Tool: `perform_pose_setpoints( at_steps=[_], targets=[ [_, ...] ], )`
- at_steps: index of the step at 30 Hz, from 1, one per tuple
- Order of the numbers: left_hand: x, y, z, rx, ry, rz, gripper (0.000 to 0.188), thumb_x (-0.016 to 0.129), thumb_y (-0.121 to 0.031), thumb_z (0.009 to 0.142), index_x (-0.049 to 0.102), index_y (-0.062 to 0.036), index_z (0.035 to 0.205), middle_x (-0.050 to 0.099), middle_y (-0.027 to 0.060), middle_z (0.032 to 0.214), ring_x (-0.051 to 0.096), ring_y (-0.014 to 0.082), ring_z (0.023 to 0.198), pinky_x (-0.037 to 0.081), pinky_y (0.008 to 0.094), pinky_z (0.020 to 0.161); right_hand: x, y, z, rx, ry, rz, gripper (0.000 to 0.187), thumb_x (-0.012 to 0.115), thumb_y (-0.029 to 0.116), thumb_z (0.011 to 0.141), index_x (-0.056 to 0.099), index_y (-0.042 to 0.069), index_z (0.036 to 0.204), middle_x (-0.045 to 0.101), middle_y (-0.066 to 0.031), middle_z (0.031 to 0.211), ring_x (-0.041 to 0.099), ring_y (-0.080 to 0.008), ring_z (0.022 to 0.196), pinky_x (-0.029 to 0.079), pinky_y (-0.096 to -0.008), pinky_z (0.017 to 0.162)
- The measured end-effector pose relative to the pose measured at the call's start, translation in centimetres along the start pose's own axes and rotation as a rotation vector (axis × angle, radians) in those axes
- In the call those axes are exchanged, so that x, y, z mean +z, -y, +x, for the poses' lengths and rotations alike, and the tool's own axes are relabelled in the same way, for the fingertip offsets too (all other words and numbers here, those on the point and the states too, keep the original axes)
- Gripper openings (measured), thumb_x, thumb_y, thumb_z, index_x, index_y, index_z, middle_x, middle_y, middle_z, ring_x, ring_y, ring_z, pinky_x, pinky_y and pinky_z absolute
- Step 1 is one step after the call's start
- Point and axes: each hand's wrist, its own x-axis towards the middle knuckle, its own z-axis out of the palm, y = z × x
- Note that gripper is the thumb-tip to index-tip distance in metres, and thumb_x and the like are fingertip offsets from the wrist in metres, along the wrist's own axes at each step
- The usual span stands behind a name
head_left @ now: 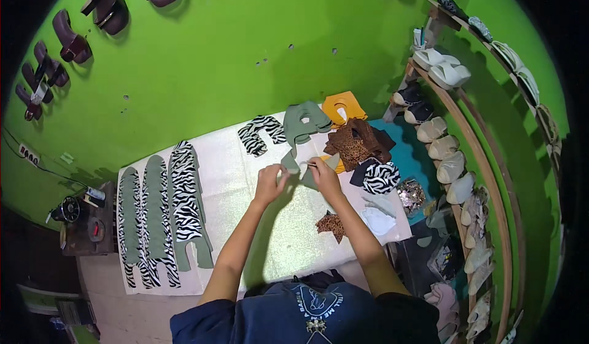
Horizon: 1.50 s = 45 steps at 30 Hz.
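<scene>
- While looking down from the head view, can see the left hand over the counter, fingers curled narrow just beside a small green piece; honestly can't tell if gripping it.
- Also got the right hand close by, fingers pinched narrow next to another green piece; can't make out the actual grip.
- Just past both, towards the green wall, see a zebra-print cut-out, a green stack and some orange pieces.
- Off to the right, spot a leopard-print heap and a round zebra-print pile, plus a leopard-print scrap nearer the person.
- At the left end, find long overlapping zebra-and-green rows.
</scene>
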Motion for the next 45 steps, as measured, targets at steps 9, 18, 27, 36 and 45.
perform_pose_setpoints(
  at_steps=[9,18,27,36,45],
  targets=[
    [0.1,2.2,-3.2,0.081,0.332,-0.121,0.019,0.06,-0.013,0.071,0.051,-0.0073,0.087,0.057,0.008,0.082,0.054,0.0282,0.083,0.04,0.0387,0.072,-0.4,0.2,-4.0,-0.053,0.483,0.113,0.029,0.057,0.022,0.077,0.053,0.006,0.101,0.056,-0.0118,0.1,0.055,-0.0267,0.091,0.044,-0.033,0.077],
    [-0.2,1.1,-4.4,0.039,0.394,-0.117,0.011,0.055,-0.013,0.077,0.05,-0.0067,0.085,0.058,0.0098,0.077,0.056,0.0287,0.075,0.041,0.0387,0.071,2.1,-3.0,0.6,-0.094,0.4,-0.064,0.023,0.051,0.016,0.083,0.057,0.008,0.103,0.052,-0.013,0.096,0.048,-0.0279,0.096,0.04,-0.0357,0.083],
    [-0.9,-0.4,-4.0,-0.064,0.352,-0.114,0.013,0.058,-0.012,0.077,0.049,-0.0046,0.083,0.058,0.0117,0.078,0.055,0.0304,0.073,0.042,0.0384,0.074,6.0,-5.2,5.5,-0.031,0.493,-0.12,0.028,0.053,0.007,0.078,0.057,0.014,0.104,0.053,-0.0127,0.097,0.05,-0.0295,0.094,0.041,-0.0365,0.082],
    [-1.4,-1.6,-3.7,-0.097,0.28,-0.081,0.012,0.058,-0.016,0.077,0.052,-0.0056,0.081,0.057,0.0104,0.071,0.056,0.0278,0.069,0.04,0.0375,0.076,5.4,-7.5,8.5,-0.057,0.554,0.194,0.023,0.052,0.005,0.079,0.059,0.008,0.101,0.052,-0.0151,0.095,0.053,-0.0291,0.088,0.042,-0.0334,0.076],
    [-1.9,-2.7,-1.8,-0.169,0.318,-0.129,0.013,0.059,-0.013,0.077,0.054,-0.0058,0.086,0.06,0.0082,0.082,0.056,0.0268,0.077,0.039,0.0355,0.078,2.9,-8.4,18.8,0.074,0.004,-0.141,0.04,0.051,0.024,0.084,0.046,0.003,0.119,0.048,-0.0194,0.113,0.048,-0.0331,0.102,0.039,-0.0382,0.086]
  ],
)
